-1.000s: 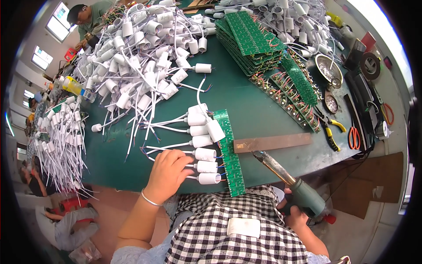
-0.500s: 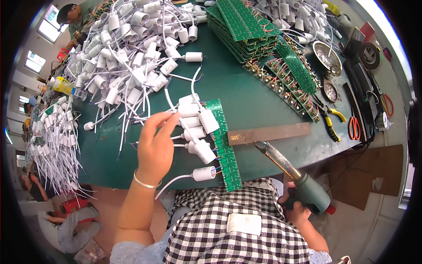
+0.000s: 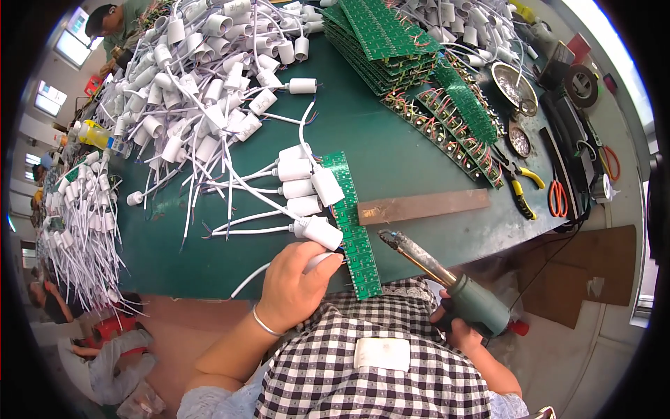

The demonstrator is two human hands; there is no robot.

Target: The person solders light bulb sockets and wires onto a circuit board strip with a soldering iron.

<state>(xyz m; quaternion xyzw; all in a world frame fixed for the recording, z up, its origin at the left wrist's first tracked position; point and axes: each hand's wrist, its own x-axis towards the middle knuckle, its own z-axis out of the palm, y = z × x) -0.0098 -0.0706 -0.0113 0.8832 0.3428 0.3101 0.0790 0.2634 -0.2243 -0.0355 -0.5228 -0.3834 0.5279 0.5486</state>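
My left hand grips a white wired cylinder and presses it against the near end of a long green circuit board strip on the green table. Several more white cylinders sit along the strip's left edge, their white wires trailing left. My right hand holds a grey-green soldering iron by its handle; its metal tip points up-left and hovers just right of the strip, near a flat brown bar.
A large heap of white wired cylinders covers the far left of the table. Stacked green boards and boards with wires lie at the back right. Yellow-handled pliers, orange scissors and metal dishes lie right. Another person works far left.
My left hand has come down from the upper cylinders to the strip's near end and now holds a cylinder there. The soldering iron has stayed close to the strip.
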